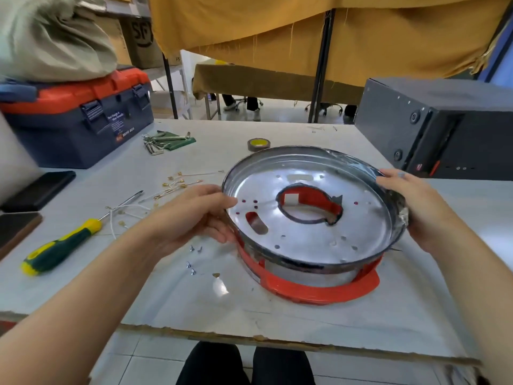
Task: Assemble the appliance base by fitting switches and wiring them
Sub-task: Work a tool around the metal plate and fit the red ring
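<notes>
Base (pixel 311 218) of metal sits tilted near the worktop (pixel 277 315) front edge, between both hands: left hand (pixel 191 215) grips its left rim, right hand (pixel 410 207) grips its right rim.

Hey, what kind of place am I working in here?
Probably a small workshop or assembly room. A toolbox and screwdriver sit on the worktable, loose screws and wire leads lie about, and cardboard boxes stand on shelving behind.
</notes>
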Motion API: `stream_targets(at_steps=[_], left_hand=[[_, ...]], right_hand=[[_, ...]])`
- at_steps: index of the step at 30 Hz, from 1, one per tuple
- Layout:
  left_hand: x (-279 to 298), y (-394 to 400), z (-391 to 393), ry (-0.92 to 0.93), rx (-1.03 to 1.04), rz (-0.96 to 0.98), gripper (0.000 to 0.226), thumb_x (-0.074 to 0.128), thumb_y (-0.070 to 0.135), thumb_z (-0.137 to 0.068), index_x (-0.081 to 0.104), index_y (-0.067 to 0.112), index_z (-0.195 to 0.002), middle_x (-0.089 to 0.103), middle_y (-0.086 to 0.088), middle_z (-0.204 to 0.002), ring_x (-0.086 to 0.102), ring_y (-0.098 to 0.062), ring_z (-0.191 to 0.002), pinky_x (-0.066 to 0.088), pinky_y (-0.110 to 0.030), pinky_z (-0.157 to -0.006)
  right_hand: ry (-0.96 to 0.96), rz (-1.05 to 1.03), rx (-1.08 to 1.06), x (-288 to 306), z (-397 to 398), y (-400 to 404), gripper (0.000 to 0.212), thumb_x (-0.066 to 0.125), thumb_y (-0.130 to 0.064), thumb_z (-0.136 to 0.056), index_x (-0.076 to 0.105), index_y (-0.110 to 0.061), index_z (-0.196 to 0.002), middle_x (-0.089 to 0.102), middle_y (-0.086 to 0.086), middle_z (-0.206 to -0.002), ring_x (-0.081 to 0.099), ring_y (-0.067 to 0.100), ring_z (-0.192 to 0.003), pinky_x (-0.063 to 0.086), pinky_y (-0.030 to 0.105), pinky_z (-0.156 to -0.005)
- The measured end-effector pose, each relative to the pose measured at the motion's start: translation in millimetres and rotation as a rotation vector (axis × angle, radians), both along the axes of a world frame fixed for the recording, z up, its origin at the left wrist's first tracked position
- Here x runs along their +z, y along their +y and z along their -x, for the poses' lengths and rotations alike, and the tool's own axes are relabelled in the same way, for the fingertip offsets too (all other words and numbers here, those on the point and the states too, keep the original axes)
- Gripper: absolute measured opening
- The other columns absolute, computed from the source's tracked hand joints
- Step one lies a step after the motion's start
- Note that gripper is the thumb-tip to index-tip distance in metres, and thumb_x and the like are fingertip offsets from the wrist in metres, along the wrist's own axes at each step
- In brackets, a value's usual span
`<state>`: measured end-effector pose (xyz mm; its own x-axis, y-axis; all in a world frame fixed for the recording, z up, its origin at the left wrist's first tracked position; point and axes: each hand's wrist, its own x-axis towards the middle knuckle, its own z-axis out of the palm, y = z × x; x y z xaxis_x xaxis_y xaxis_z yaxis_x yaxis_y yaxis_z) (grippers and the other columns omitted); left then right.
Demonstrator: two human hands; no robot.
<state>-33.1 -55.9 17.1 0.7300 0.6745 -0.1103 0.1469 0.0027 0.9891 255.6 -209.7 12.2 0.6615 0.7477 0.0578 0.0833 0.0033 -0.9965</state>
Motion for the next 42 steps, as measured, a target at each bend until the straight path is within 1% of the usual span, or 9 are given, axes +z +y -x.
stream_targets(at_steps=[3, 10, 15, 20, 27, 32, 36, 39, 42], left_hand=[[-5, -2, 5, 0.095, -0.059, -0.057, 0.023, 0.063, 0.026, -0.077, 0.055, 0.006, -0.083, 0.065, -0.014, -0.062, 0.064, -0.026, -0.053, 0.049, -0.024, -0.045], [-6, 0, 3, 0.196, -0.049, -0.192, 0.035, 0.058, 0.033, -0.088, 0.059, 0.023, -0.055, 0.065, -0.013, -0.057, 0.061, -0.023, -0.048, 0.043, -0.023, -0.043], [-7, 2, -1, 0.253, -0.085, -0.258, 0.042, 0.054, 0.032, -0.092, 0.062, 0.026, -0.050, 0.064, -0.008, -0.052, 0.061, -0.019, -0.047, 0.042, -0.024, -0.044], [-8, 4, -5, 0.246, -0.047, -0.281, 0.034, 0.051, 0.016, -0.095, 0.056, 0.008, -0.063, 0.061, -0.008, -0.050, 0.060, -0.022, -0.048, 0.042, -0.022, -0.043], [-8, 8, -8, 0.254, -0.143, -0.269, 0.029, 0.058, 0.025, -0.079, 0.051, 0.007, -0.056, 0.061, -0.011, -0.048, 0.057, -0.022, -0.044, 0.041, -0.023, -0.044], [-3, 15, -5, 0.297, -0.233, -0.241, 0.041, 0.059, 0.036, -0.079, 0.050, 0.010, -0.049, 0.060, -0.014, -0.048, 0.056, -0.022, -0.042, 0.040, -0.020, -0.043], [0, 16, -11, 0.301, -0.151, -0.292, 0.047, 0.062, 0.047, -0.079, 0.050, 0.006, -0.058, 0.059, -0.010, -0.048, 0.054, -0.018, -0.042, 0.039, -0.021, -0.043], [-2, 14, -15, 0.268, -0.097, -0.304, 0.038, 0.058, 0.029, -0.088, 0.049, 0.012, -0.056, 0.054, -0.005, -0.046, 0.053, -0.017, -0.042, 0.039, -0.022, -0.045], [-6, 13, -14, 0.225, -0.094, -0.279, 0.046, 0.057, 0.013, -0.090, 0.044, 0.019, -0.047, 0.048, 0.001, -0.043, 0.050, -0.015, -0.040, 0.039, -0.021, -0.043]], right_hand=[[-0.045, 0.042, 0.048, -4, -5, -2, 0.026, 0.053, -0.008, -0.089, 0.071, -0.026, -0.083, 0.074, -0.006, -0.078, 0.070, 0.009, -0.069, 0.049, 0.029, -0.069], [-0.045, 0.106, 0.156, -6, -12, -2, 0.027, 0.051, -0.009, -0.090, 0.070, -0.025, -0.101, 0.075, -0.002, -0.090, 0.071, 0.012, -0.075, 0.054, 0.022, -0.061], [-0.082, 0.161, 0.204, -3, -18, 4, 0.028, 0.051, -0.010, -0.091, 0.068, -0.022, -0.109, 0.074, 0.000, -0.093, 0.070, 0.014, -0.076, 0.052, 0.027, -0.068], [-0.182, 0.174, 0.219, -2, -22, 9, 0.028, 0.049, -0.011, -0.092, 0.068, -0.032, -0.094, 0.072, -0.012, -0.080, 0.068, 0.006, -0.068, 0.050, 0.022, -0.062], [-0.292, 0.243, 0.260, -2, -29, 5, 0.025, 0.055, -0.015, -0.091, 0.066, -0.036, -0.100, 0.063, 0.005, -0.100, 0.065, 0.021, -0.084, 0.048, 0.031, -0.074], [-0.482, 0.296, 0.328, 0, -32, 10, 0.030, 0.058, -0.011, -0.090, 0.066, -0.039, -0.092, 0.069, -0.027, -0.075, 0.062, -0.014, -0.074, 0.042, 0.001, -0.064], [-0.604, 0.347, 0.339, 4, -38, 19, 0.032, 0.061, -0.017, -0.090, 0.060, -0.049, -0.094, 0.061, -0.038, -0.068, 0.056, -0.022, -0.074, 0.037, 0.004, -0.071], [-0.647, 0.351, 0.422, 8, -40, 25, 0.035, 0.060, -0.018, -0.090, 0.060, -0.052, -0.099, 0.061, -0.044, -0.082, 0.052, -0.028, -0.086, 0.036, 0.000, -0.075], [-0.681, 0.365, 0.479, 10, -42, 30, 0.041, 0.059, -0.021, -0.091, 0.061, -0.063, -0.091, 0.059, -0.046, -0.098, 0.050, -0.027, -0.098, 0.035, 0.011, -0.082]])
